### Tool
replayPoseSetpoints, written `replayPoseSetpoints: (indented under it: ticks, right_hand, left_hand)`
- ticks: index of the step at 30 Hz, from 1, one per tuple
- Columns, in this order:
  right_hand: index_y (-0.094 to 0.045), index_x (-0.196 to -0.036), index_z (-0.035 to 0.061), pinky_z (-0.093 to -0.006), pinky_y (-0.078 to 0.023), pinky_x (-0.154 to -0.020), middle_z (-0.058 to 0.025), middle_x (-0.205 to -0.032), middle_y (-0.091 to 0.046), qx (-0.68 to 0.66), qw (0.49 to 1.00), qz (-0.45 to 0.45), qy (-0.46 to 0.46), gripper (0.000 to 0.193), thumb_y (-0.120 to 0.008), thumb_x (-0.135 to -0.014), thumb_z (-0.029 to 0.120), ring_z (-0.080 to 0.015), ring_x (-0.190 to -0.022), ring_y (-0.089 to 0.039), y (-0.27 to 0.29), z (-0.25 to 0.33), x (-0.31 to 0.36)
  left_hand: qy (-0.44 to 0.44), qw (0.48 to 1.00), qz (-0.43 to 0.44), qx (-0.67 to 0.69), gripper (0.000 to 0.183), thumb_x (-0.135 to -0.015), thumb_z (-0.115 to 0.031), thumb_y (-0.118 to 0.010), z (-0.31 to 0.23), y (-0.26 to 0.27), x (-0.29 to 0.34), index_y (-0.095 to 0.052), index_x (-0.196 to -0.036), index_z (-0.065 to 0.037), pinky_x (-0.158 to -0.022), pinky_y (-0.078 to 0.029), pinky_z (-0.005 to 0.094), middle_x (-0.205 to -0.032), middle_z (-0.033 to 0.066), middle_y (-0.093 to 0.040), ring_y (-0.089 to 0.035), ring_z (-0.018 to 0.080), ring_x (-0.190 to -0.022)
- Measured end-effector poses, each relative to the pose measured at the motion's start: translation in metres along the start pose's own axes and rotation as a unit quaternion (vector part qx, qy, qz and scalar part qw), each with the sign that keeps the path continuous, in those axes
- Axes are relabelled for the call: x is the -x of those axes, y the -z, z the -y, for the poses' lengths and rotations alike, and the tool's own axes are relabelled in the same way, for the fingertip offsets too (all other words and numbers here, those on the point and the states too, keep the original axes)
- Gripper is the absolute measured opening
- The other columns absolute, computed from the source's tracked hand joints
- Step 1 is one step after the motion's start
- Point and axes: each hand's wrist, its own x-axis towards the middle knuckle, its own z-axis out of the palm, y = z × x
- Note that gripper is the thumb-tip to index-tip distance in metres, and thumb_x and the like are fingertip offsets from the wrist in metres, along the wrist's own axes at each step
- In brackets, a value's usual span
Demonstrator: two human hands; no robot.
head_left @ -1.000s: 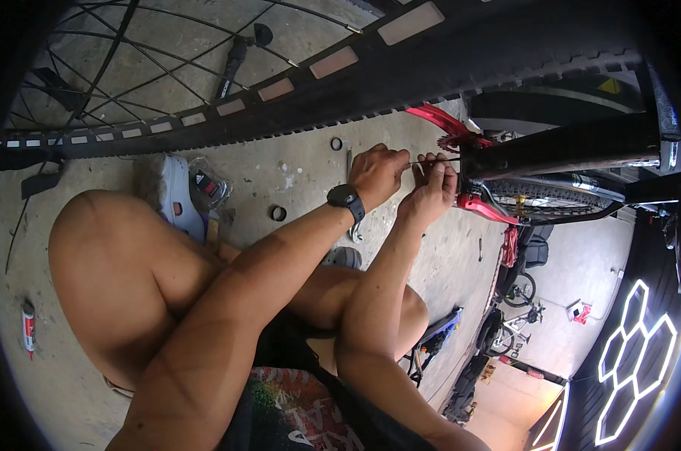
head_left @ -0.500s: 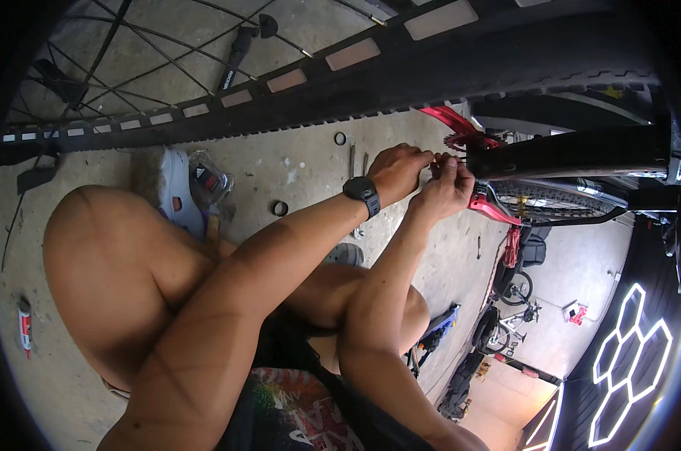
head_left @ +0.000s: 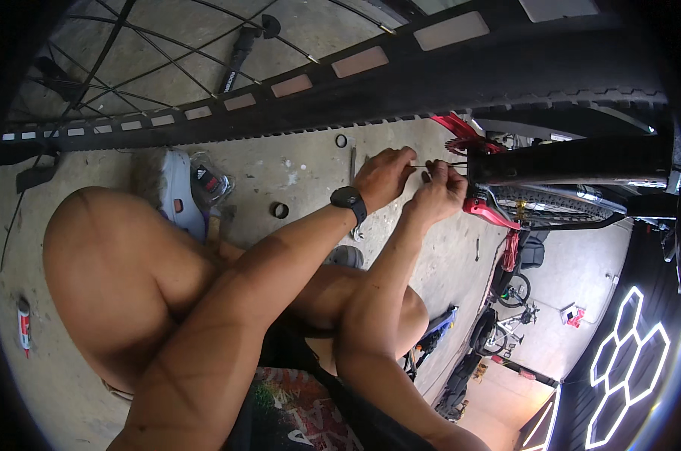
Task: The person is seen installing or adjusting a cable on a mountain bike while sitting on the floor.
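My left hand (head_left: 382,179), with a dark watch at its wrist, pinches the end of a thin wire (head_left: 423,166). The wire runs in a straight line toward my right hand (head_left: 441,192), whose fingertips are pressed together around it or a dark cable beside it; the fingers hide which. Just beyond the right hand, thin dark cables reach the end of a bicycle's black frame tube (head_left: 573,159). Red frame parts (head_left: 481,209) and a red chainring (head_left: 468,144) lie close to that end.
A large spoked wheel with a black tyre (head_left: 280,114) spans the top. On the concrete floor are two black rings (head_left: 279,210), a wrench (head_left: 357,225), a clear plastic package (head_left: 211,179) and a red-and-white tube (head_left: 25,329). Other bikes (head_left: 505,327) stand at the right.
My left hand has drawn back to the left, away from the right hand, and a stretch of thin wire now shows between them. My right hand has shifted slightly left and down.
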Motion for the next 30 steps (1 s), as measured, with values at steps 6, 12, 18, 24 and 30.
replayPoseSetpoints:
  ticks: [6,12,18,24,30]
  right_hand:
    - [-0.058,-0.096,0.0012,-0.0314,-0.054,-0.07,-0.013,-0.09,-0.071,-0.02,0.999,0.005,-0.026,0.007,-0.066,-0.096,0.001,-0.0196,-0.08,-0.071,0.001,0.012,0.0]
    - [-0.063,-0.106,0.005,-0.0318,-0.052,-0.077,-0.0059,-0.095,-0.073,-0.028,0.992,0.105,-0.057,0.007,-0.058,-0.103,0.008,-0.0164,-0.089,-0.069,0.002,-0.02,0.001]
    - [-0.067,-0.103,-0.0013,-0.0294,-0.053,-0.071,-0.0097,-0.092,-0.073,-0.03,0.997,0.068,0.007,0.009,-0.059,-0.101,0.003,-0.0173,-0.082,-0.07,0.002,-0.008,-0.001]
    - [-0.064,-0.104,-0.0041,-0.0302,-0.056,-0.073,-0.0128,-0.091,-0.072,-0.095,0.995,0.024,-0.004,0.009,-0.059,-0.1,0.001,-0.0195,-0.081,-0.07,0.007,0.007,-0.008]
    - [-0.058,-0.101,0.0013,-0.0338,-0.057,-0.067,-0.0127,-0.092,-0.072,-0.042,0.995,0.048,-0.076,0.003,-0.06,-0.1,0.003,-0.0211,-0.081,-0.071,-0.01,-0.02,0.011]
  left_hand:
    - [-0.049,0.998,-0.011,-0.023,0.008,-0.089,-0.001,-0.066,-0.005,0.001,-0.003,-0.061,-0.094,-0.005,-0.073,-0.052,0.0455,-0.088,0.0126,-0.066,-0.064,0.0347,-0.088]
    - [-0.014,0.993,0.021,-0.117,0.007,-0.089,-0.001,-0.061,0.019,0.004,-0.002,-0.062,-0.095,-0.006,-0.076,-0.052,0.0497,-0.09,0.0158,-0.068,-0.065,0.0386,-0.091]
    - [-0.061,0.995,0.032,-0.071,0.009,-0.086,-0.001,-0.062,0.017,0.006,-0.005,-0.063,-0.093,-0.007,-0.076,-0.052,0.0478,-0.088,0.0138,-0.069,-0.066,0.0357,-0.089]
    - [-0.053,0.994,0.062,-0.078,0.014,-0.085,0.001,-0.061,-0.01,0.003,-0.011,-0.063,-0.096,-0.008,-0.073,-0.053,0.0468,-0.088,0.0124,-0.069,-0.067,0.0352,-0.088]
    - [0.027,0.993,0.058,-0.098,0.005,-0.091,-0.006,-0.063,0.028,0.015,0.005,-0.061,-0.096,-0.007,-0.07,-0.053,0.049,-0.091,0.0144,-0.07,-0.069,0.0384,-0.087]
